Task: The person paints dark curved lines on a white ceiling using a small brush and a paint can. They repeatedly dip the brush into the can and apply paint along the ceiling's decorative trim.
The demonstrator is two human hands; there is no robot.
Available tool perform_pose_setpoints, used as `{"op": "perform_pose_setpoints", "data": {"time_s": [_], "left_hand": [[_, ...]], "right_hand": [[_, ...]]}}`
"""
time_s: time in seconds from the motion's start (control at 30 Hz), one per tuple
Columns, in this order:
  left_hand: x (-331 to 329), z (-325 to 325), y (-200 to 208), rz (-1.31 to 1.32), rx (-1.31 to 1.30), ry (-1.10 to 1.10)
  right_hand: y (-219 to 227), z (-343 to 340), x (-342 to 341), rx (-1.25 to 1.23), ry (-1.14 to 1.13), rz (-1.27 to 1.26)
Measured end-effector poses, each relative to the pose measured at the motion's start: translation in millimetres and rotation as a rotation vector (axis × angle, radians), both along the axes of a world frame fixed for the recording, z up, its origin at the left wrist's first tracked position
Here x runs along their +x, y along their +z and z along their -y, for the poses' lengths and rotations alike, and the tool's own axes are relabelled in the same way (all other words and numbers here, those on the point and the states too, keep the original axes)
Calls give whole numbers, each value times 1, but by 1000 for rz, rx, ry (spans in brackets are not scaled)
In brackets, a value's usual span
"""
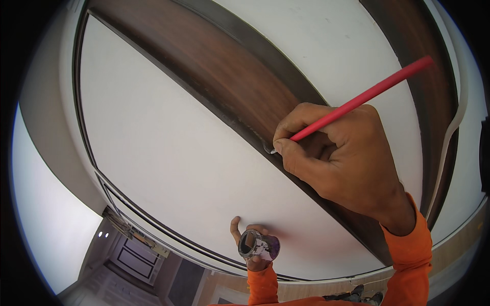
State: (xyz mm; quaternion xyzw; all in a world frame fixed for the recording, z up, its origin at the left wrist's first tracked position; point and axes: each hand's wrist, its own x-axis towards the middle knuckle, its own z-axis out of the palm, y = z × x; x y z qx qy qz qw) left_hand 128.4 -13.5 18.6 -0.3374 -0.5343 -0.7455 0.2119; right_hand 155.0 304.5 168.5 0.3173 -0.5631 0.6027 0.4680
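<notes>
My right hand (pixel 347 166) pinches a thin brush (pixel 365 98) with a red handle between thumb and fingertips. The handle slants up to the right, and its small pale tip meets the dark edge strip (pixel 204 106) of a brown wood-grain band (pixel 229 61). Lower down, my left hand (pixel 256 264) is wrapped round a small paint-stained jar (pixel 264 248), one finger sticking out beside it. Dark and pale smears mark the jar's side; its mouth is open, but the contents are hard to make out.
White wall panels (pixel 153 137) lie on both sides of the band. A second brown band (pixel 426 61) and a pale cable (pixel 454 127) run down the right. Shoes (pixel 357 291) show at the bottom; a panelled door (pixel 135 260) stands lower left.
</notes>
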Motion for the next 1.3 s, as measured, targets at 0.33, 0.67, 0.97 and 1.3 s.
{"op": "perform_pose_setpoints", "data": {"time_s": [0.33,0.67,0.97,1.3], "left_hand": [[1,0,0,1,-8,23],[2,-2,2,-2,-6,32],[0,0,2,-14,6,-15],[-4,6,-4,-83,-59,-12]], "right_hand": [[2,0,3,-16,63,59],[-8,-6,5,43,8,87],[-5,-2,-1,-30,10,54],[-22,-17,9,173,-43,162]]}}
